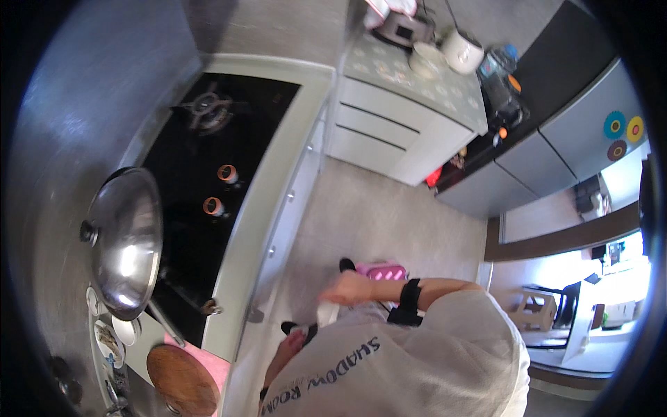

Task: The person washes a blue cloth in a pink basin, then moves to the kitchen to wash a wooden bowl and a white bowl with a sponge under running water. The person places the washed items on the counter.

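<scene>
My right hand (345, 290), blurred, is in front of my shirt, with a black band on its wrist. Its fingers are curled above a white item (327, 313), perhaps a cloth; whether they grip it is unclear. Lower left, my left hand (292, 345) hangs near a dark shoe tip, with something pale at its fingers that I cannot make out. The black gas hob (250, 120) lies along the counter to the left. A domed metal lid (127, 245) with a black knob stands tilted on its far side, above a pan handle (168, 324).
A round wooden board (182, 380) lies on a pink cloth (221, 365) beside small dishes (126, 329). Pink slippers (383, 271) are on the floor. Ahead, a cabinet (380, 130) bears a white bowl (427, 60) and a cream pot (462, 51). A fridge (583, 125) stands right.
</scene>
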Demonstrator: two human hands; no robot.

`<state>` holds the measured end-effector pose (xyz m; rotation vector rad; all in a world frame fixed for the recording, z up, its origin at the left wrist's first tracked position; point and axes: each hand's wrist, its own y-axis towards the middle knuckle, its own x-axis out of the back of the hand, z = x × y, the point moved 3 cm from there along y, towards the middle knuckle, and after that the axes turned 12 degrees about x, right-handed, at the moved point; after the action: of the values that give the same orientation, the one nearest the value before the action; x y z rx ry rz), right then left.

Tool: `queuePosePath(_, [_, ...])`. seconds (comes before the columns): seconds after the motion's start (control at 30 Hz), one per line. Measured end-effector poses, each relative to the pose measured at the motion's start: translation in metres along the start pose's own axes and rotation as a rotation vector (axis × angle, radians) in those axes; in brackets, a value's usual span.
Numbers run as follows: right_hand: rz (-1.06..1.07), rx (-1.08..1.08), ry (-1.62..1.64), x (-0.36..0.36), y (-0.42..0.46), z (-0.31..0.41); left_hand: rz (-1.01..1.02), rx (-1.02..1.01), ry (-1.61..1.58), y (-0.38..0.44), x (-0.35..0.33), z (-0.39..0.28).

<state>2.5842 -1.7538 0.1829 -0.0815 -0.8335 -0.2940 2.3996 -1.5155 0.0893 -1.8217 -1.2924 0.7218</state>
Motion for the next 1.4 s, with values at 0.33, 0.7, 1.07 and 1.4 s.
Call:
queuePosePath(0.33, [-0.225,-0.558,0.126,0.040,-0.142,-0.043,0.131,0.112,-0.024,0.061,-0.039,-0.111])
queuePosePath(0.7, [-0.531,-0.844,0.194,-0.004,-0.180,-0.009,0.198,0.087,0.288,0.122,-0.031,-0.164])
queuePosePath(1.07, [-0.556,-0.967,0.151,-0.002,-0.199,-0.005,0.178,0.154,0.250,0.126,-0.022,-0.189])
queuePosePath(1.4, [-0.608,-0.992,0.104,0.000,-0.248,-0.029,0.216,0.093,0.220,0.161,-0.042,-0.236])
